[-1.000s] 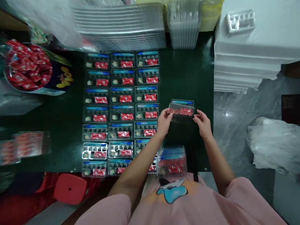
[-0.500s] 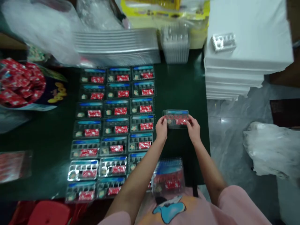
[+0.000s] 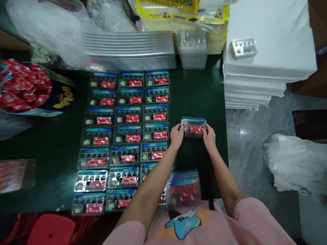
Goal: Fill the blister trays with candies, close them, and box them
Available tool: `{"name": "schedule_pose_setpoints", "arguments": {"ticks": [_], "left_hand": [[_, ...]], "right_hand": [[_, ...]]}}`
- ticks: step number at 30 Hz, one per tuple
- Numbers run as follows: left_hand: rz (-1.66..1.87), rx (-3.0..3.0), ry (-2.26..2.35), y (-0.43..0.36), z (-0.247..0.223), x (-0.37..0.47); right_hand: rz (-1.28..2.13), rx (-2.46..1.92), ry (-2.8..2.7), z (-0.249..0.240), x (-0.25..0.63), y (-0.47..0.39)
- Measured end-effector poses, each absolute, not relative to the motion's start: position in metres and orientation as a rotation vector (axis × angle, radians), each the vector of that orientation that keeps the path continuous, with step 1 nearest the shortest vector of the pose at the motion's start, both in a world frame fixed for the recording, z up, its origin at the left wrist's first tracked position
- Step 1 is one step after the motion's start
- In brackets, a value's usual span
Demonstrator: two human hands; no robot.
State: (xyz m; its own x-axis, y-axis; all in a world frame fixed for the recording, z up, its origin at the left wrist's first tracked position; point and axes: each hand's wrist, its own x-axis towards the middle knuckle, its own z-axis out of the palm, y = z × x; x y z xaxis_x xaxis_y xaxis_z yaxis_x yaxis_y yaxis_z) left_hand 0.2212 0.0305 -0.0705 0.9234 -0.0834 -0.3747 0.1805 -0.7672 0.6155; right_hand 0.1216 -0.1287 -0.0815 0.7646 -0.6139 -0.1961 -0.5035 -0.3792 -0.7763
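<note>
Between my two hands is a clear plastic tray (image 3: 194, 125) with a blue stick-shaped piece along its top edge and a red patterned packet at its lower right. My left hand (image 3: 176, 136) grips the left end, and my right hand (image 3: 208, 136) pinches the right end. Closer to my body stands a stack of filled trays (image 3: 182, 187). Left of my hands, several similar trays (image 3: 133, 118) lie in three columns, each with a blue piece, a red packet and a small pale item. My left forearm hides part of the nearest column.
Nested clear trays (image 3: 130, 49) and a smaller stack of empty trays (image 3: 192, 49) line the back. A tub (image 3: 61, 92) of red packets sits at left. White stacked material (image 3: 268, 64) rises at right, with one empty tray (image 3: 244, 48) on top. A red stool (image 3: 51, 231) is below.
The tray has shifted slightly within the view and appears tilted a little differently, with both hands still on its ends. The laid-out trays keep their arrangement; the camera view has moved slightly.
</note>
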Motion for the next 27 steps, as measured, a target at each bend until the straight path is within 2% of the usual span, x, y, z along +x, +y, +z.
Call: {"name": "schedule_pose_setpoints", "arguments": {"ticks": [6, 11, 16, 21, 25, 27], "left_hand": [[-0.67, 2.391, 0.128, 0.026, -0.066, 0.235], [-0.558, 2.356, 0.13, 0.023, -0.065, 0.235], [-0.769, 1.885, 0.285, 0.015, -0.051, 0.232], [-0.73, 1.687, 0.166, 0.051, 0.001, 0.194], [-0.723, 1.793, 0.053, 0.118, 0.05, 0.111], [-0.776, 1.81, 0.051, 0.152, 0.061, 0.061]], "right_hand": [[-0.096, -2.109, 0.896, -0.079, 0.125, -0.134], [-0.093, -2.176, 0.881, -0.084, 0.12, -0.135], [-0.126, -1.914, 0.926, -0.085, 0.119, -0.147], [-0.171, -1.691, 0.738, -0.028, 0.074, -0.141], [-0.006, -1.745, 0.67, 0.038, -0.004, -0.101], [0.088, -1.763, 0.651, 0.055, -0.046, -0.077]]}}
